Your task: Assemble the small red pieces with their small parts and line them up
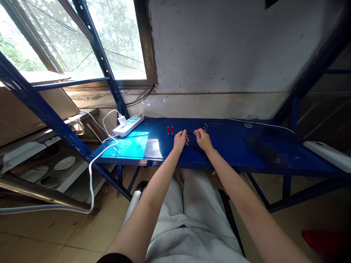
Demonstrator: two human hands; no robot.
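Note:
My left hand (180,141) is closed with its fingertips pinching one end of a thin dark rod (190,133). Pinched at the other end of that rod is my right hand (202,139); a small pale bit shows at its fingertips, too small to name. The rod lies level between them, just over the blue table. Two small red cylinders (170,130) stand side by side, left of my left hand. Just beyond my right hand are small red and clear bluish pieces (206,127), partly hidden by it. A row of several tiny pale pieces (217,125) sits farther right.
A white power strip (128,125) with a plug and cable lies at the blue table's (230,146) left end. A clear glass (250,121) stands at the back right. Near the right end is a white flat object (329,155). Blue rack posts flank the table.

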